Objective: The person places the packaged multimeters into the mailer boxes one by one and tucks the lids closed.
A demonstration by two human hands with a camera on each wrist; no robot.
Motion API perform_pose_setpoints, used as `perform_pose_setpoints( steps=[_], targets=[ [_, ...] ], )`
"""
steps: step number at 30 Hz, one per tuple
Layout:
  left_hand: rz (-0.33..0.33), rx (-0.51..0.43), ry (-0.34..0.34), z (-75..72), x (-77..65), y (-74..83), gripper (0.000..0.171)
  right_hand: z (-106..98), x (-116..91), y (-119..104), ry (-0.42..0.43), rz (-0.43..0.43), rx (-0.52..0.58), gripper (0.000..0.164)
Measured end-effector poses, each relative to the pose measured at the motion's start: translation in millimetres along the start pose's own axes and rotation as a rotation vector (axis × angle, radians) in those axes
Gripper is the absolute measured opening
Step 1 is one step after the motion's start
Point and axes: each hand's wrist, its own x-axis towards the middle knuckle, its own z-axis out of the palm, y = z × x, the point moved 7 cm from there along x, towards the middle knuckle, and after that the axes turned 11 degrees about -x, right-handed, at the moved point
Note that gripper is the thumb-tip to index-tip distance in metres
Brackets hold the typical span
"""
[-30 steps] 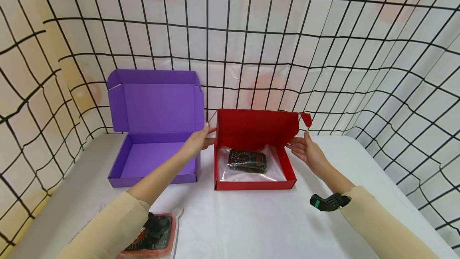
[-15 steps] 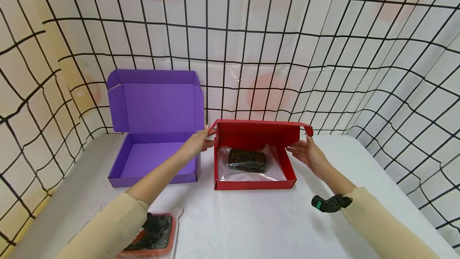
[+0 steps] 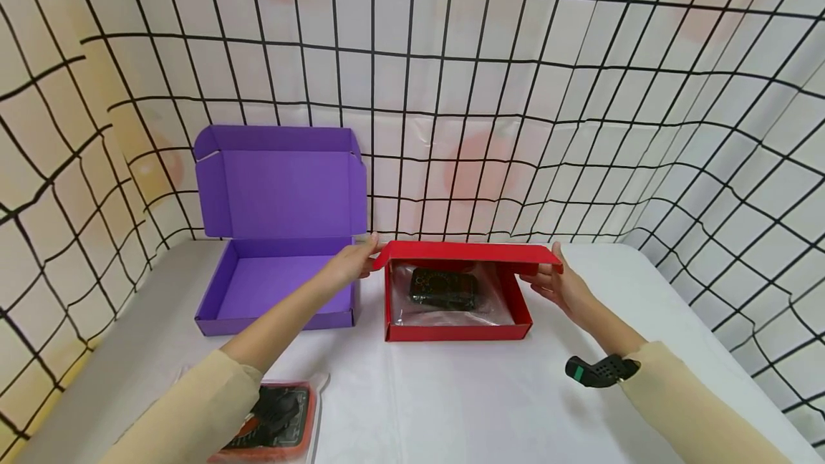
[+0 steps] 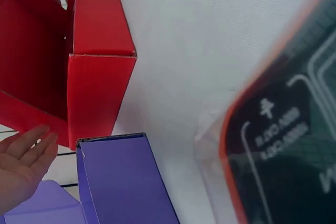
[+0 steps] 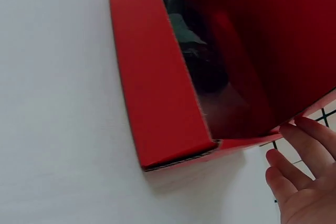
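Hanging lower than before, the red lid (image 3: 467, 252) tilts forward.

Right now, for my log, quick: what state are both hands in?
Left hand: open, against the red lid.
Right hand: open, against the lid's right side.

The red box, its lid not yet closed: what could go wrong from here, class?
The clear bag spreads close to the front wall, so the lid might catch it. The left grip and right grip are at the lid's ends, so either could get pinched.
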Motion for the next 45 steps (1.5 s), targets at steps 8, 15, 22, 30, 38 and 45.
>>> perform_pose_setpoints(
  steps=[8,15,22,30,38,45],
  targets=[
    [-0.064,0.177,0.016,2.6,-8.1,-4.9,0.054,-2.8,-10.6,-3.1,0.036,0.033,0.000,0.082],
    [-0.087,0.152,0.029,7.0,-15.2,-7.8,0.060,-5.3,-21.2,-6.8,0.062,0.073,-0.072,0.078],
    [-0.140,0.187,0.004,22.1,-23.1,-17.8,0.060,7.3,-34.7,11.3,0.062,0.123,-0.189,0.068],
    [-0.119,0.212,-0.021,32.8,-29.9,-25.5,0.063,12.2,-41.7,13.4,0.101,0.087,-0.278,0.061],
    [-0.145,0.237,-0.055,43.4,-34.1,-37.6,0.064,20.8,-44.5,18.2,0.162,-0.017,-0.412,0.051],
    [-0.114,0.263,-0.055,48.7,-35.1,-37.9,0.065,23.3,-48.1,20.3,0.191,-0.019,-0.441,0.052]
  ],
)
